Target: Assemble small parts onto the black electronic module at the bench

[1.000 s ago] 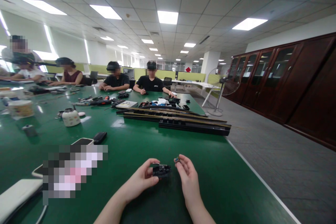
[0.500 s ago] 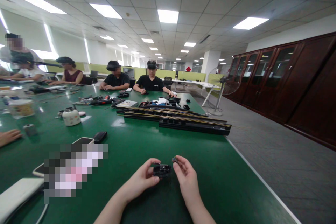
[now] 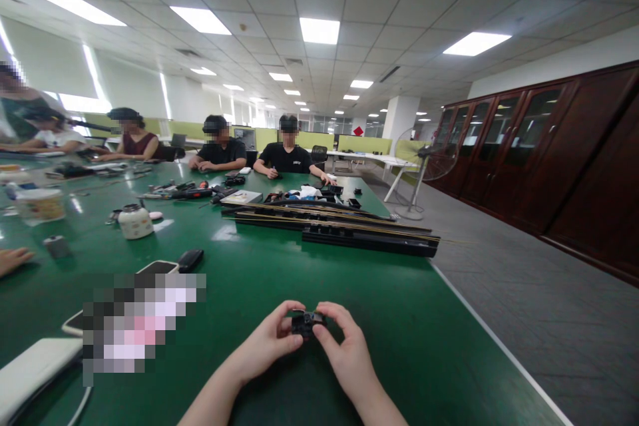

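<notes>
Left hand (image 3: 267,338) grips a small black part (image 3: 303,325) by its left end, thumb near side, fingers far side, over the green table (image 3: 424,333). Right hand (image 3: 347,343) has thumb and fingertips closed on the part's right end, though the contact's too small and dark to tell exactly what's pinched. Black rails (image 3: 369,244) lie beyond, well apart; white slab (image 3: 40,373) off left.

White jar (image 3: 136,223) on green table (image 3: 239,273), black bars (image 3: 369,245), standing fan (image 3: 423,154), brown cabinets (image 3: 574,140)
</notes>
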Demonstrator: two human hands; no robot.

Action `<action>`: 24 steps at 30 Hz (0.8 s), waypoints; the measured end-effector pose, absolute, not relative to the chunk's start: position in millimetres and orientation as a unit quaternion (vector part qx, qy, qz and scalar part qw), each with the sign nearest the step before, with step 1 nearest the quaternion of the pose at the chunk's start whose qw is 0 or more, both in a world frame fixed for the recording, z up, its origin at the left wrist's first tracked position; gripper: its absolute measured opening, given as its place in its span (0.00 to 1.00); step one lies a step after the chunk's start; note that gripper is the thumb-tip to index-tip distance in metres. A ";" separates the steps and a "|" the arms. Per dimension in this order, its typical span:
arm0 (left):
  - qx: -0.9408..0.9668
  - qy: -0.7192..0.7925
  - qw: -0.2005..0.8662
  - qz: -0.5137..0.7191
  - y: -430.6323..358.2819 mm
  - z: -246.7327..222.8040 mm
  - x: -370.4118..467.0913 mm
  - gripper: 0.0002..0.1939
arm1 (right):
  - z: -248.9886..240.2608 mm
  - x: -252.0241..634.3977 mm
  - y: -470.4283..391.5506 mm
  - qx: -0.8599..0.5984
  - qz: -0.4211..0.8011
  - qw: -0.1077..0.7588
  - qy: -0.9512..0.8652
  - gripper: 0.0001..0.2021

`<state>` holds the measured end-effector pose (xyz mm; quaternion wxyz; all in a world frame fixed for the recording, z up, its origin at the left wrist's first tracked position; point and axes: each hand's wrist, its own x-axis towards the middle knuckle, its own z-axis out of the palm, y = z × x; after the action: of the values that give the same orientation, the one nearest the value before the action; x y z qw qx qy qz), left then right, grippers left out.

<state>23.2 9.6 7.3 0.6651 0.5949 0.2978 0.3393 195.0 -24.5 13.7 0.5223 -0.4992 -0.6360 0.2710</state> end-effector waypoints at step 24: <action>0.635 0.331 0.626 0.308 9.3 3.8 24.8 0.20 | 21.6 198.6 -29.6 -0.522 0.243 0.366 -0.731 0.09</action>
<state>24.8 9.3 3.8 0.6262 0.6354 0.3307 0.3078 198.6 -29.6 21.6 0.3660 -0.5220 -0.7313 0.2425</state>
